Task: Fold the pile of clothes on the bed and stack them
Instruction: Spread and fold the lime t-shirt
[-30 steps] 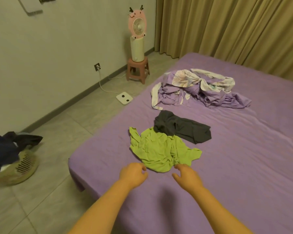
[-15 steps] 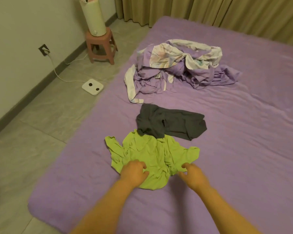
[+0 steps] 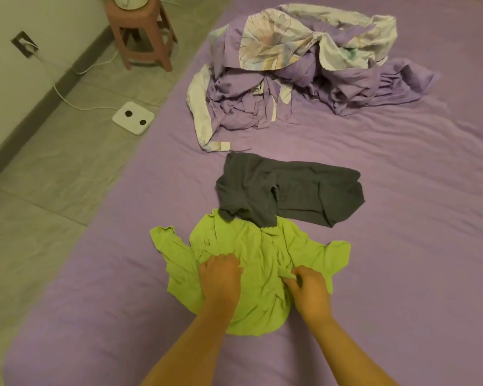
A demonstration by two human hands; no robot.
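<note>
a: progress?

b: barely begun, by my reading. nothing folded, no stack anywhere on the bed (image 3: 402, 274). green shirt (image 3: 251, 263) lies crumpled at 6 o'clock, nearest the person. dark grey garment (image 3: 290, 190) sits just past it toward 12, its near edge overlapping the green one's top.

a: hands?

b: both on the green shirt. left hand (image 3: 221, 277) has its fingers curled down into the fabric near the middle, looks like a gathered grip. right hand (image 3: 310, 288) pinches a ridge of cloth between thumb and fingers, toward 4 o'clock of the shirt. my guess is it's being taken up to spread or shake out.

a: what's left?

b: everything: green shirt, grey garment, both to fold and stack. the lilac floral bedding (image 3: 304, 71) bunched at 12 o'clock may or may not count; can't tell.

a: containers?

b: none in view. no basket, no bin. off the bed at 10 to 11 o'clock: white scale (image 3: 133, 118) on the floor, pink stool (image 3: 142, 29) beyond it.
</note>
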